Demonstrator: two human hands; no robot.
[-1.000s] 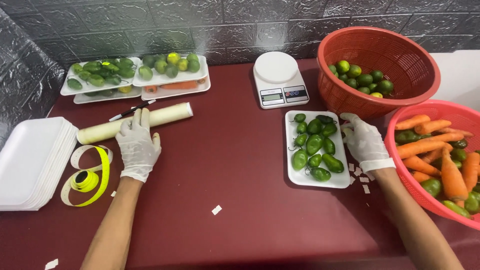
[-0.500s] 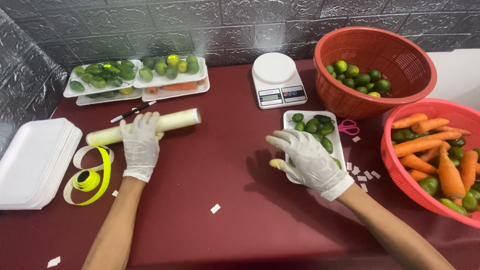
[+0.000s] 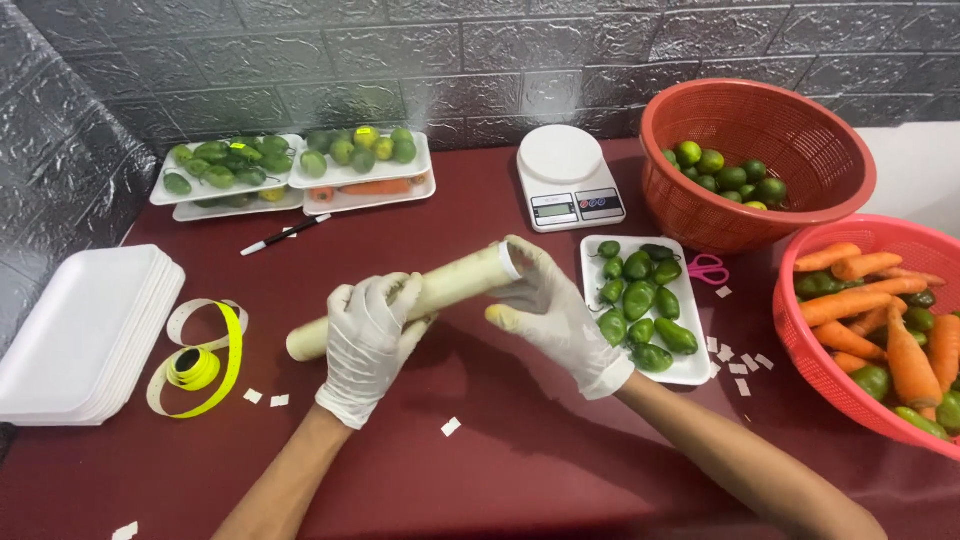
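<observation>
Two gloved hands hold a roll of cling film [image 3: 420, 298] above the dark red table [image 3: 500, 470], with bare room in front of them and towards the near edge. The left hand [image 3: 368, 335] wraps around the roll's middle; the right hand [image 3: 548, 310] cups its right end. The roll's long axis runs from lower left to upper right, its raised end pointing towards the kitchen scale [image 3: 568, 175]. Just right of it, a white foam tray [image 3: 690, 368] carries green peppers [image 3: 640, 300]. The far red basket [image 3: 750, 120] holds limes; the near red basket [image 3: 800, 340] holds carrots and green peppers. A stack of foam trays [image 3: 80, 340] sits at the left edge.
</observation>
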